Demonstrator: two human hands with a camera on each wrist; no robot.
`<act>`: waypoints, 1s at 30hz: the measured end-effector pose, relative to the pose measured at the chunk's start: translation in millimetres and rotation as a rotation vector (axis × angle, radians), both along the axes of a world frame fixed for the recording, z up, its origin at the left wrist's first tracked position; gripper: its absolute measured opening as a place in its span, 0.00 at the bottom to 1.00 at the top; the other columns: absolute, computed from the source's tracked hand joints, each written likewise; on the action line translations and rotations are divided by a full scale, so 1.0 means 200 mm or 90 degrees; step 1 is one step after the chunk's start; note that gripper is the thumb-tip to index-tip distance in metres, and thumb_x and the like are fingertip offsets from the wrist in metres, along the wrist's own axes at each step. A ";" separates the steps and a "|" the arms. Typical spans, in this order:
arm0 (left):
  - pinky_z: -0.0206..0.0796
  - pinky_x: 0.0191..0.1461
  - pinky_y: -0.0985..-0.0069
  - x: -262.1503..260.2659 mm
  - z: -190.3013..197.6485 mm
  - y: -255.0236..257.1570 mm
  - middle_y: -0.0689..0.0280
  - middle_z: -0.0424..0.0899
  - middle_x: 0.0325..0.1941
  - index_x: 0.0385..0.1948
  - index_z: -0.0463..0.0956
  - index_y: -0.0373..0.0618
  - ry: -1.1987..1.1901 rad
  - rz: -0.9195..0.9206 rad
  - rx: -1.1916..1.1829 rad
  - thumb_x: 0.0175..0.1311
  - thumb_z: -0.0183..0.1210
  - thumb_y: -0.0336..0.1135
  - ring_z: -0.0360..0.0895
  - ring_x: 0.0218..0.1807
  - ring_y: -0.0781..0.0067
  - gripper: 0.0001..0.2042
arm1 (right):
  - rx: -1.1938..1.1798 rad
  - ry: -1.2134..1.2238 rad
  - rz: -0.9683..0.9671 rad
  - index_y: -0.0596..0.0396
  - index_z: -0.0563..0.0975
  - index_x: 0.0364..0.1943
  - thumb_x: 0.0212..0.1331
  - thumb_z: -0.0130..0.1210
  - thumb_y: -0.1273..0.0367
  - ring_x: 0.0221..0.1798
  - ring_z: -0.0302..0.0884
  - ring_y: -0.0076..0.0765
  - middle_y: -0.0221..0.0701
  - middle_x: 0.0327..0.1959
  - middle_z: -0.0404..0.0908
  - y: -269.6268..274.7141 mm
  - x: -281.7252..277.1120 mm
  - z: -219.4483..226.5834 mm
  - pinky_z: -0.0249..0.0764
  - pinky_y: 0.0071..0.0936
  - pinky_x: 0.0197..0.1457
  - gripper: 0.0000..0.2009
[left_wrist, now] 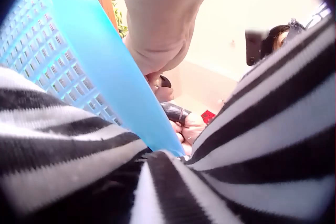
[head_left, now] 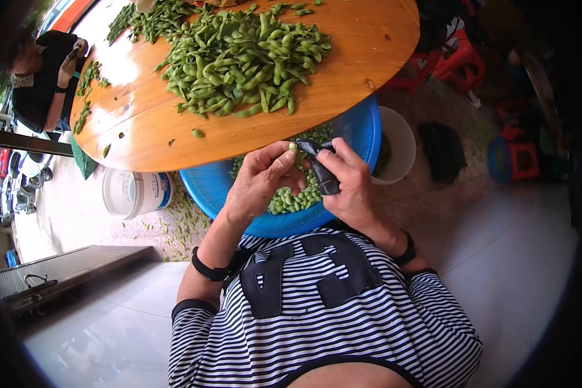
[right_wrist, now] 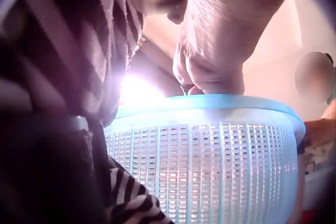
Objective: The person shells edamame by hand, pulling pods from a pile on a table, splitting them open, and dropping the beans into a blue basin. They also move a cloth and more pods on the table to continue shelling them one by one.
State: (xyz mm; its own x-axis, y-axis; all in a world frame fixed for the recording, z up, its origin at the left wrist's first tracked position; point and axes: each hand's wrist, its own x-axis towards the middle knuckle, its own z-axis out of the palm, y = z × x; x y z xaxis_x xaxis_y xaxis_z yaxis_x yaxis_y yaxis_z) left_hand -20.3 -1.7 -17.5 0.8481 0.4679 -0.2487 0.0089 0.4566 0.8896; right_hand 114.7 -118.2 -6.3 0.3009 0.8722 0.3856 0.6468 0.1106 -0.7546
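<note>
In the head view, the left hand (head_left: 258, 178) pinches a small green pod (head_left: 293, 147) between thumb and forefinger. The right hand (head_left: 350, 187) is curled beside it, with shiny black coverings (head_left: 324, 173) on what look like its thumb and forefinger; their tips meet at the pod. Both hands are above a blue basin (head_left: 207, 194) holding shelled green beans (head_left: 294, 199). In the left wrist view, the left hand (left_wrist: 157, 29) hangs beside a blue slatted basket rim (left_wrist: 100, 40). The right wrist view has the right hand (right_wrist: 220, 45) over the basket rim (right_wrist: 210, 102), its fingertips hidden.
Heaped green pods (head_left: 242, 64) lie on a wooden table (head_left: 362, 39) beyond the basin. White buckets (head_left: 119, 194) stand on either side. Husks litter the floor at left. Red stools (head_left: 462, 61) are at right; another person (head_left: 39, 90) is at the table's left end.
</note>
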 end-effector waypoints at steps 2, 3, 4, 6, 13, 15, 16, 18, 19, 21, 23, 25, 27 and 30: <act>0.68 0.29 0.83 0.02 0.00 -0.02 0.64 0.80 0.28 0.36 0.75 0.36 -0.026 0.044 -0.064 0.72 0.48 0.38 0.76 0.27 0.78 0.13 | -0.003 -0.044 -0.006 0.62 0.75 0.43 0.36 0.56 0.86 0.35 0.74 0.48 0.41 0.37 0.66 -0.01 -0.02 -0.02 0.71 0.39 0.34 0.22; 0.66 0.29 0.83 0.02 -0.01 -0.03 0.64 0.79 0.28 0.36 0.74 0.36 -0.043 0.062 -0.093 0.71 0.48 0.37 0.74 0.26 0.79 0.12 | -0.008 -0.037 0.004 0.62 0.74 0.44 0.34 0.57 0.86 0.35 0.75 0.48 0.41 0.38 0.66 -0.01 -0.02 -0.03 0.72 0.38 0.35 0.24; 0.64 0.29 0.83 0.02 -0.02 -0.03 0.64 0.78 0.29 0.37 0.74 0.37 -0.060 0.080 -0.122 0.71 0.47 0.36 0.72 0.25 0.79 0.11 | -0.012 -0.029 0.014 0.63 0.74 0.44 0.33 0.57 0.86 0.36 0.75 0.49 0.42 0.39 0.65 -0.02 -0.03 -0.03 0.72 0.38 0.35 0.25; 0.61 0.28 0.84 0.03 -0.05 -0.04 0.65 0.76 0.27 0.36 0.73 0.38 -0.076 0.083 -0.126 0.69 0.47 0.34 0.69 0.24 0.81 0.09 | -0.010 -0.032 0.016 0.64 0.74 0.44 0.31 0.58 0.86 0.37 0.76 0.49 0.42 0.39 0.65 -0.01 -0.03 -0.04 0.73 0.37 0.36 0.26; 0.63 0.34 0.85 0.03 -0.11 -0.04 0.69 0.73 0.30 0.39 0.74 0.37 -0.076 0.088 -0.181 0.64 0.45 0.27 0.71 0.31 0.81 0.08 | -0.017 -0.014 -0.009 0.63 0.75 0.43 0.32 0.56 0.86 0.34 0.71 0.47 0.41 0.36 0.65 0.00 -0.01 -0.07 0.69 0.36 0.34 0.24; 0.64 0.35 0.85 0.04 -0.10 -0.05 0.69 0.73 0.31 0.38 0.74 0.37 -0.062 0.116 -0.188 0.64 0.45 0.26 0.72 0.33 0.81 0.08 | -0.020 -0.022 -0.002 0.63 0.75 0.44 0.32 0.56 0.86 0.34 0.72 0.47 0.41 0.36 0.64 -0.01 -0.01 -0.08 0.69 0.37 0.34 0.25; 0.65 0.36 0.85 0.05 -0.09 -0.05 0.69 0.73 0.31 0.37 0.74 0.37 -0.048 0.143 -0.195 0.63 0.45 0.25 0.72 0.34 0.80 0.08 | -0.014 -0.023 -0.007 0.62 0.75 0.44 0.32 0.56 0.86 0.34 0.72 0.47 0.41 0.36 0.64 0.00 0.00 -0.08 0.69 0.36 0.34 0.25; 0.66 0.37 0.84 0.05 -0.09 -0.05 0.68 0.74 0.33 0.37 0.74 0.36 -0.045 0.137 -0.196 0.63 0.45 0.25 0.72 0.35 0.80 0.08 | -0.008 -0.025 -0.013 0.62 0.75 0.44 0.32 0.55 0.86 0.34 0.71 0.47 0.40 0.35 0.65 -0.01 0.00 -0.08 0.69 0.36 0.34 0.25; 0.67 0.39 0.84 0.05 -0.09 -0.05 0.67 0.75 0.35 0.37 0.75 0.36 -0.042 0.130 -0.197 0.63 0.45 0.24 0.73 0.36 0.79 0.08 | 0.000 -0.018 -0.005 0.61 0.75 0.44 0.33 0.55 0.86 0.34 0.71 0.47 0.40 0.34 0.65 -0.01 0.01 -0.07 0.69 0.35 0.34 0.24; 0.67 0.40 0.83 0.05 -0.11 -0.05 0.67 0.76 0.37 0.38 0.75 0.35 -0.067 0.142 -0.214 0.62 0.45 0.24 0.73 0.36 0.79 0.09 | 0.007 -0.010 0.003 0.61 0.76 0.44 0.34 0.55 0.86 0.34 0.71 0.47 0.40 0.33 0.65 -0.01 0.01 -0.06 0.68 0.35 0.34 0.24; 0.67 0.41 0.83 0.06 -0.11 -0.07 0.67 0.76 0.39 0.39 0.75 0.34 -0.092 0.153 -0.231 0.61 0.46 0.23 0.73 0.36 0.79 0.09 | 0.019 -0.006 -0.012 0.61 0.76 0.43 0.36 0.55 0.86 0.34 0.71 0.47 0.39 0.32 0.66 -0.01 0.00 -0.05 0.68 0.34 0.34 0.22; 0.66 0.41 0.84 0.08 -0.06 -0.08 0.67 0.77 0.36 0.43 0.75 0.34 -0.083 0.176 -0.259 0.61 0.44 0.22 0.71 0.35 0.82 0.13 | 0.026 0.003 -0.015 0.62 0.76 0.42 0.37 0.55 0.86 0.33 0.71 0.46 0.38 0.32 0.66 -0.01 0.02 -0.05 0.68 0.34 0.34 0.21; 0.67 0.42 0.82 0.05 -0.06 -0.09 0.67 0.77 0.38 0.44 0.75 0.34 -0.068 0.113 -0.147 0.61 0.44 0.21 0.72 0.36 0.81 0.13 | 0.024 0.008 -0.044 0.62 0.76 0.40 0.39 0.55 0.86 0.33 0.72 0.45 0.38 0.32 0.67 -0.02 0.04 -0.03 0.68 0.33 0.35 0.18; 0.69 0.43 0.78 0.01 -0.04 -0.06 0.64 0.79 0.40 0.45 0.76 0.35 -0.007 0.005 0.192 0.60 0.48 0.22 0.76 0.39 0.76 0.13 | 0.034 -0.027 -0.129 0.64 0.75 0.37 0.43 0.52 0.83 0.34 0.72 0.46 0.39 0.32 0.69 -0.09 0.16 0.01 0.70 0.33 0.38 0.13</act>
State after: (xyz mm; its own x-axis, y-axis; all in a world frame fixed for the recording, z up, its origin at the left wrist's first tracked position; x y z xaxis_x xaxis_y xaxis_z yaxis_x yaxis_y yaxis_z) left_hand -18.6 -13.5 -25.2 0.8460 0.5259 -0.0877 -0.0046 0.1717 0.9851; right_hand 146.8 -136.4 -3.7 0.4506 0.7734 0.4458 0.6910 0.0139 -0.7227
